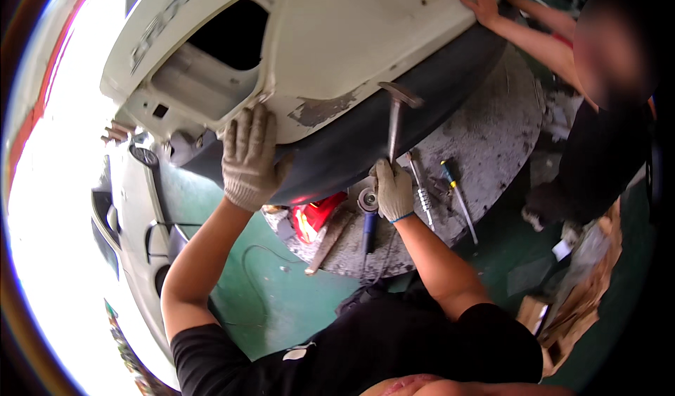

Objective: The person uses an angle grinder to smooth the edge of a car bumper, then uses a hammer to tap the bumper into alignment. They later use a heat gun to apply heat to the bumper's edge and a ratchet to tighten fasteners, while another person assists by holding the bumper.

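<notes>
A cream car body panel [337, 23] with an opening, a scraped grey patch and a dark lower trim [436, 79] lies over a round, stained table [492, 164]. My left hand [253, 160], in a knitted glove, lies with fingers extended on the panel's lower edge beside the opening. My right hand [392, 188], also gloved, grips a metal hammer [395, 122] by its handle, head upward, in front of the trim. Below it on the table are an angle grinder [369, 224], a yellow-handled screwdriver [458, 195], another slim tool [422, 192] and a red object [309, 219].
At the right, another person [590, 157] has both bare hands on the panel's edge. A white car [133, 199] stands at the left. A cable crosses the green floor [246, 311]; brown paper and cardboard [583, 283] lie at the lower right.
</notes>
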Tool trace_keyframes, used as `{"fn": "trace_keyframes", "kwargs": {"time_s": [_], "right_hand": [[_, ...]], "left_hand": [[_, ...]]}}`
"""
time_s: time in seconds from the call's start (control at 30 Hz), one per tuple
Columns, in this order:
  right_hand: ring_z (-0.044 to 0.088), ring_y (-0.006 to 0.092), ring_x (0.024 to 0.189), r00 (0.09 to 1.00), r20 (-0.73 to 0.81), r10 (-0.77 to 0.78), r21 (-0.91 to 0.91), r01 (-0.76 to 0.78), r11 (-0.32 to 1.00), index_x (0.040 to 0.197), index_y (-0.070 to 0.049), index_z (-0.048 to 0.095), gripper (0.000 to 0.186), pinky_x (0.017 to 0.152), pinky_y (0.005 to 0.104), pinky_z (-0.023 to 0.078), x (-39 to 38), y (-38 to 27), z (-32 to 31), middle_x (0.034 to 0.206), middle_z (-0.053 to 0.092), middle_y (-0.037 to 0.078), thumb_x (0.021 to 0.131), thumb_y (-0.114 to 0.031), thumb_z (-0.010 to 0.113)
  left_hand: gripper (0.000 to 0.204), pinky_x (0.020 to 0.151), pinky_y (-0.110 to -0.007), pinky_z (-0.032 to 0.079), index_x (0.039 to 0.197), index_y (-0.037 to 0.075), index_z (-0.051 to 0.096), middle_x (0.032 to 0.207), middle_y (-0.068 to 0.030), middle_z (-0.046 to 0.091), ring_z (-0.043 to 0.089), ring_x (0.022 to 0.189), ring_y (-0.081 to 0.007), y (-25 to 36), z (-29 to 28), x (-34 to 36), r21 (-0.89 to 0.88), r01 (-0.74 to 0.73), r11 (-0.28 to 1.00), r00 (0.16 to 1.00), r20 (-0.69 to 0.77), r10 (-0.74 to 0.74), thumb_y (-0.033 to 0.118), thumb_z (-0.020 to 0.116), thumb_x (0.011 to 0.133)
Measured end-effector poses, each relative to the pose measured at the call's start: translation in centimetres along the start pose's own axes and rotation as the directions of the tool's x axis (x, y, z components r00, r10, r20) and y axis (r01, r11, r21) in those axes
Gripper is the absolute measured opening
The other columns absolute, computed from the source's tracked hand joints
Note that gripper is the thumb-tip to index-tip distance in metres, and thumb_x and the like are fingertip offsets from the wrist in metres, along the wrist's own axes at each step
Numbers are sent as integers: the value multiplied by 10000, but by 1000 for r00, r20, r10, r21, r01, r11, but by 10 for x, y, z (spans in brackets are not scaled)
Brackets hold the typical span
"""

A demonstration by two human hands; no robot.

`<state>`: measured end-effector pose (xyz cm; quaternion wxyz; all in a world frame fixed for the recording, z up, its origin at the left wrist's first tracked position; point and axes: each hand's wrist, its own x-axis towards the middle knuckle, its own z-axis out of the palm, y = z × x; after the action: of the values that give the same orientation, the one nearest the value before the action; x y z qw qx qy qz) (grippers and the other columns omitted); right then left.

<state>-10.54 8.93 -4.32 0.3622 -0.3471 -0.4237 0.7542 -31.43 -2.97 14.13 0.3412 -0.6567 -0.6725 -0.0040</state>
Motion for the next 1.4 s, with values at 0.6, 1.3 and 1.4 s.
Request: {"fn": "trace_keyframes", "kwargs": {"time_s": [0.6,1.3,1.4], "right_hand": [[490,86,529,999,-35,-15,-460,-3,888,832,-63,645,329,481,280,359,-34,-13,7,615,542,-7,1024,-327,606],[525,140,536,734,-240,-635,-971,-179,159,874,-40,662,380,518,323,410,-158,-27,-23,664,569,13,961,-409,671],[485,131,508,577,-603,-551,-568,174,804,780,-96,582,354,505,307,377,-140,-92,23,617,511,3,989,-379,608]], "left_hand": [[612,1177,-568,342,1377,-19,562,1474,-205,553,488,1396,-431,161,51,-73,-875,250,414,801,-54,-597,123,735,807],[413,883,-438,545,1131,-1,730,1111,-240,735,715,1002,-365,219,296,-673,233,966,113,-241,969,61,346,638,928],[408,863,-440,541,1135,20,713,1083,-223,727,711,994,-362,219,291,-710,626,663,-411,-573,777,260,365,636,932]]}}
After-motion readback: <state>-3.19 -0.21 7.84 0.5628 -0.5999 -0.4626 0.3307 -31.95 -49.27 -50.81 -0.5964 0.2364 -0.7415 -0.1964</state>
